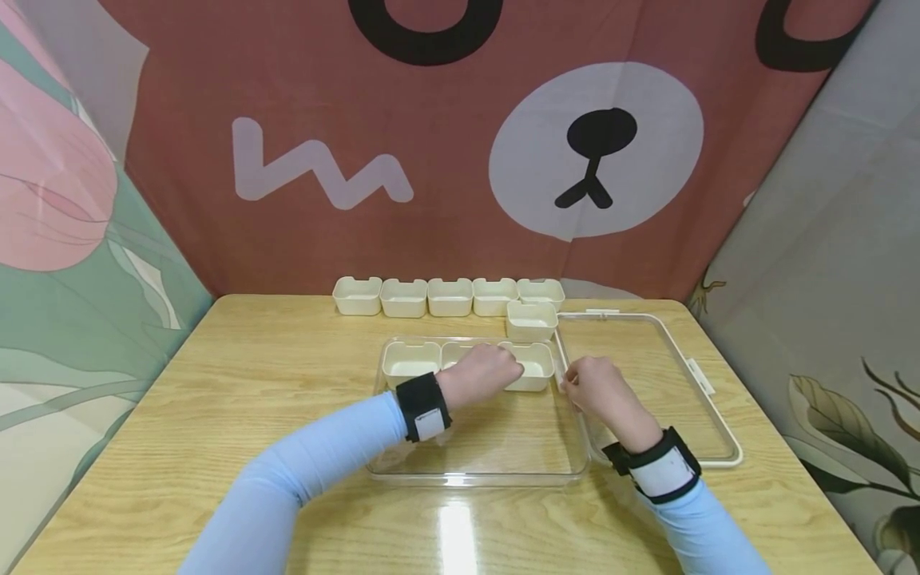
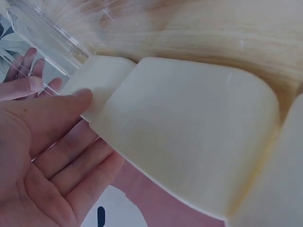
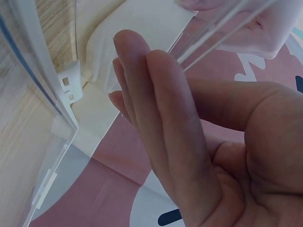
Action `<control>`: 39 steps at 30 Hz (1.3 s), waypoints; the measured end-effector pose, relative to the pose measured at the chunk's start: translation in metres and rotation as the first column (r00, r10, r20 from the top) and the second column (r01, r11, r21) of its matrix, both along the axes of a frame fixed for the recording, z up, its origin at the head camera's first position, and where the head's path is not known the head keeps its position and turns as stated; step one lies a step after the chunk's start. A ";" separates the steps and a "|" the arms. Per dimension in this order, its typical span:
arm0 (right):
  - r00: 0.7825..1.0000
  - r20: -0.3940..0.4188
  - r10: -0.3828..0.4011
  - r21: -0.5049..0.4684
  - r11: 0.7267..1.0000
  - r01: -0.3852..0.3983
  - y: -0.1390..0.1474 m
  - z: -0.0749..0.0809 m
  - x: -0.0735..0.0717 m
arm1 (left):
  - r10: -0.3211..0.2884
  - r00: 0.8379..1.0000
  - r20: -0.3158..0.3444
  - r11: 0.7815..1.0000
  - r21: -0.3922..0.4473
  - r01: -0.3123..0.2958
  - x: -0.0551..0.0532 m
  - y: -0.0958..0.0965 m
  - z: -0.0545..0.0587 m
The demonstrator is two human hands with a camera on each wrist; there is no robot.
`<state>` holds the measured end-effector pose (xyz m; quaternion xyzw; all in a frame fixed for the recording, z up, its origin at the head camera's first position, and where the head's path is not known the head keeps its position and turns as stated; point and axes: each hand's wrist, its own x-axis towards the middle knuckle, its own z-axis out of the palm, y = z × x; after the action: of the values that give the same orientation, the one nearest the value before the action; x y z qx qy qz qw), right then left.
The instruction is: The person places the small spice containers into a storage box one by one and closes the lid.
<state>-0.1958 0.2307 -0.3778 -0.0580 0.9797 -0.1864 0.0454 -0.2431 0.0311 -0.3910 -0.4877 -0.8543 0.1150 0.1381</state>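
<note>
In the head view, a clear plastic box [image 1: 474,479] has three small cream containers along its far side: left [image 1: 410,363], middle [image 1: 454,351] and right [image 1: 530,375]. My left hand [image 1: 480,374] reaches over the box and partly covers the middle one. The left wrist view shows the thumb on one face of the end container [image 2: 102,78] and the fingers behind its rim, pinching it. At the box's right wall, my right hand [image 1: 600,391] has its fingertips right by the rim. Its fingers [image 3: 165,94] look fairly straight in the right wrist view.
Several more cream containers [image 1: 450,298] line the table's back edge, with another [image 1: 532,321] just in front of the row's right end. A clear lid with a white frame [image 1: 719,419] lies right of the box. A printed cloth [image 1: 446,239] hangs behind the table [image 1: 216,447].
</note>
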 end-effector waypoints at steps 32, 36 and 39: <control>1.000 0.021 0.013 -0.074 0.997 -0.012 0.003 -0.001 0.000 | 0.017 1.000 0.005 0.981 0.193 -0.017 -0.016 0.005 0.026; 1.000 0.019 0.016 -0.079 0.997 -0.014 0.004 0.000 0.001 | 0.013 1.000 0.010 0.980 0.196 -0.015 -0.024 0.005 0.032; 1.000 0.018 0.011 -0.082 0.997 -0.009 0.004 0.000 0.000 | 0.019 1.000 0.009 0.980 0.200 -0.020 -0.030 0.006 0.036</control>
<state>-0.1954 0.2346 -0.3780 -0.0631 0.9705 -0.2266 0.0530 -0.2730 0.0370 -0.3549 -0.4634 -0.8667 0.0281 0.1824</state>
